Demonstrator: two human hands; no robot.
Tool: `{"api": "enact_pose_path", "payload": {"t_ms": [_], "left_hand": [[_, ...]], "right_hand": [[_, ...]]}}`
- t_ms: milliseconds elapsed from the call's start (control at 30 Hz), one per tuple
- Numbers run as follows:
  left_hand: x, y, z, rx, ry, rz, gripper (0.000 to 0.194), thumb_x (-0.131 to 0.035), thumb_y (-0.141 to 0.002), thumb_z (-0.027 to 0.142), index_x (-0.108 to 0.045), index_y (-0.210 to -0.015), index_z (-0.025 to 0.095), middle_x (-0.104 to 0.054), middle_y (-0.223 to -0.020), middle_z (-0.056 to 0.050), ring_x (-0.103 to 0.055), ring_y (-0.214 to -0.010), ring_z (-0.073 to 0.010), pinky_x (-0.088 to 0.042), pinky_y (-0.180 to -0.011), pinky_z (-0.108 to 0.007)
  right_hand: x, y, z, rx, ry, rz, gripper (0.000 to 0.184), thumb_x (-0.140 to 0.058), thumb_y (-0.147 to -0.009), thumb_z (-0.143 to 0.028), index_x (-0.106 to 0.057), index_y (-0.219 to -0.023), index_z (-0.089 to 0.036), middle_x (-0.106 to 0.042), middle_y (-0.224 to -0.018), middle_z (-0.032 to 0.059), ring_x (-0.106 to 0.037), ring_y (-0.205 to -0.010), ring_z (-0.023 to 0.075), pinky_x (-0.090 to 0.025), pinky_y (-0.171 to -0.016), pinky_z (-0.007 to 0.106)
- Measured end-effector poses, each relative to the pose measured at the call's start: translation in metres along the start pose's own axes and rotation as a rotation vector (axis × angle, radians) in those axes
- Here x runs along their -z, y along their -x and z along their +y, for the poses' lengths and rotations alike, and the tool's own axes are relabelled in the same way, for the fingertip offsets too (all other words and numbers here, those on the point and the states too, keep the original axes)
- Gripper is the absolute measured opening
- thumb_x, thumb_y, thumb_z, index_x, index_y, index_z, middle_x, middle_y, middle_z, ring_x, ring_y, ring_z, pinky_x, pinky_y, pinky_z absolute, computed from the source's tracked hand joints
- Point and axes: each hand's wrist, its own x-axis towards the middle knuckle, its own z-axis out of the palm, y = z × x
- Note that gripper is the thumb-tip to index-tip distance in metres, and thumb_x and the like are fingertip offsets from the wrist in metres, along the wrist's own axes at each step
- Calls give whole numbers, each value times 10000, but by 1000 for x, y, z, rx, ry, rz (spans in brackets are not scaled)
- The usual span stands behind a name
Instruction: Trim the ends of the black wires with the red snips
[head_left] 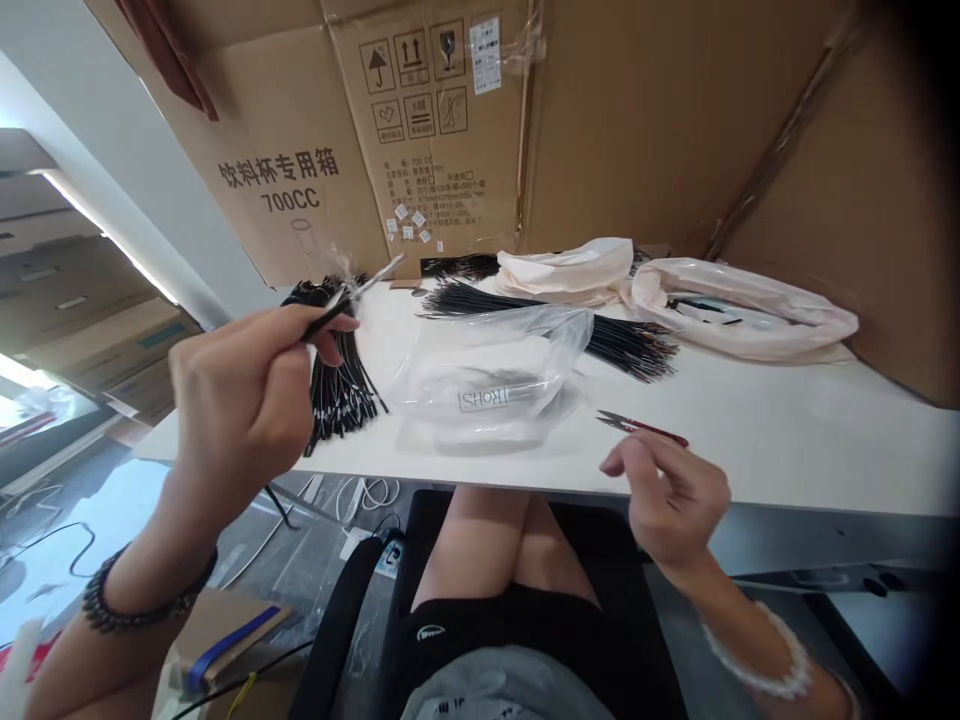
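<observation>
My left hand [244, 385] is raised over the left side of the table, its fingers pinching a slim tool [328, 315] with a black grip and a pale, pointed end; its exact kind is unclear. A scrap of clear plastic hangs by that tool. Below it lies a bundle of black cables [341, 385] with white-marked ends. My right hand [675, 500] hovers at the table's front edge, fingers curled in, with nothing visible in them. Just beyond it are red-handled snips [645, 427], blades pointing left. Between my hands sits a clear plastic bag [487, 385] printed "RoHS".
Another black cable bundle [555, 325] lies behind the bag. Two cream-coloured bags [566, 270] with rolled rims stand at the back right, one holding black pieces. Cardboard panels [442, 130] wall the table's rear. White cords [367, 497] lie on the floor at left.
</observation>
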Motion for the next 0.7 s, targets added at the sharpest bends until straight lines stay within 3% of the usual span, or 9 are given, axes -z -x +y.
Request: {"api": "enact_pose_path", "payload": {"t_ms": [67,167,200,267,333,433,533,600,700], "left_hand": [[-3,-4,9,18,40,-71,335,-418,-833,81,-719,-856,225,-630,-709,76,-521,-605,-1,-382,-599,-176],[-10,-13,30,44,165,-131,327,-409,-892,113,-702,-951,245,-633,-776,73,-583,-748,-22,-440,-733,-188],[-11,-16,37,51,212,-149,326,-404,-906,116,-690,-988,249,-639,-805,74,-590,-785,-25,-452,-765,-192],[-9,-25,47,61,323,-190,335,-396,-919,103,-667,-1050,251,-650,-830,79,-585,-790,-18,-456,-747,-184],[-5,-36,50,94,476,-280,325,-420,-919,107,-667,-1069,256,-650,-797,75,-569,-736,-15,-425,-658,-175],[3,-49,43,168,729,-359,274,-486,-915,150,-685,-1080,245,-628,-783,50,-546,-691,-10,-396,-616,-173],[8,-54,28,160,832,-300,307,-417,-958,180,-645,-1159,227,-631,-926,46,-604,-854,-15,-467,-769,-182],[8,-50,18,190,839,-357,342,-362,-991,321,-607,-1212,226,-650,-1045,32,-637,-987,-72,-506,-849,-244],[4,-36,9,341,815,-525,493,-429,-917,573,-620,-1176,200,-685,-1046,-45,-681,-956,-170,-569,-746,-297]], "right_hand": [[-10,-10,-8,-53,-98,-149,251,-508,-884,-113,-571,-645,-155,-564,-582,-4,-522,-542,83,-398,-530,217],[-51,-20,-36,-257,-309,-415,158,-546,-888,-252,-665,-857,-152,-670,-725,2,-601,-635,87,-449,-618,213],[-68,-24,-48,-331,-399,-482,237,-541,-899,-331,-668,-995,-155,-658,-685,-13,-575,-577,81,-427,-573,209],[-98,-36,-70,-412,-455,-643,618,-581,-869,-463,-447,-1393,-164,-625,-598,-63,-541,-527,93,-414,-603,232],[-118,-52,-90,-393,-507,-783,812,-553,-875,-545,-217,-1513,-171,-647,-653,-63,-558,-566,109,-376,-596,241],[-131,-74,-109,-361,-341,-729,644,-366,-954,-592,-366,-1411,-138,-613,-635,-23,-515,-577,144,-275,-569,266],[-130,-85,-114,-312,-340,-676,512,-238,-1008,-537,-605,-1048,-181,-589,-657,-7,-511,-619,137,-267,-597,266],[-128,-90,-110,-309,-456,-650,556,-234,-1009,-538,-630,-845,-185,-566,-644,-13,-500,-624,122,-281,-601,258],[-127,-97,-101,-309,-567,-583,565,-275,-1003,-537,-601,-738,-160,-549,-672,-11,-457,-605,98,-289,-583,242]]}}
